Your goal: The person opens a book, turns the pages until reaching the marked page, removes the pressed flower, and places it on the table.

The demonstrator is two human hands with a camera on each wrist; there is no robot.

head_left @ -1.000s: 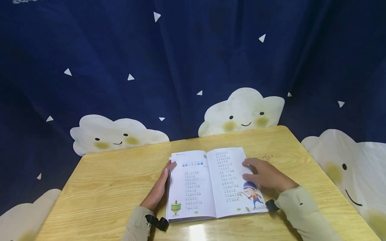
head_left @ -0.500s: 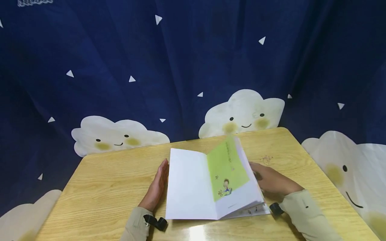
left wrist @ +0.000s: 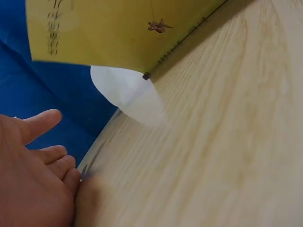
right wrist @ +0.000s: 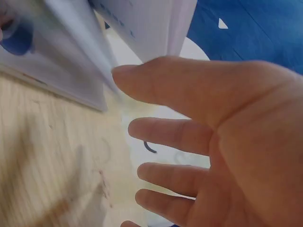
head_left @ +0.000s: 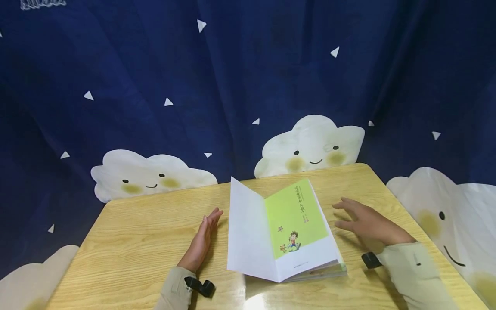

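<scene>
A paperback book (head_left: 298,224) lies on the wooden table, its white left leaf tilted up and its green title page, with a small printed child, facing up on the right. The yellow outside of the raised cover (left wrist: 109,33) shows in the left wrist view. My left hand (head_left: 201,239) rests on its edge to the left of the book, apart from it, fingers straight. To the right, my right hand (head_left: 370,223) hovers off the book's edge with fingers spread and holds nothing. Loose pages (right wrist: 147,28) stand up past the thumb in the right wrist view.
The wooden table (head_left: 147,232) reaches back to a dark blue curtain (head_left: 155,64) printed with smiling clouds and white triangles. Black camera mounts sit on both wrists, the left one (head_left: 201,286) close to the table.
The open spread has given way to the green title page as pages fanned over. The left leaf has risen off the table. My right hand has let go and moved right.
</scene>
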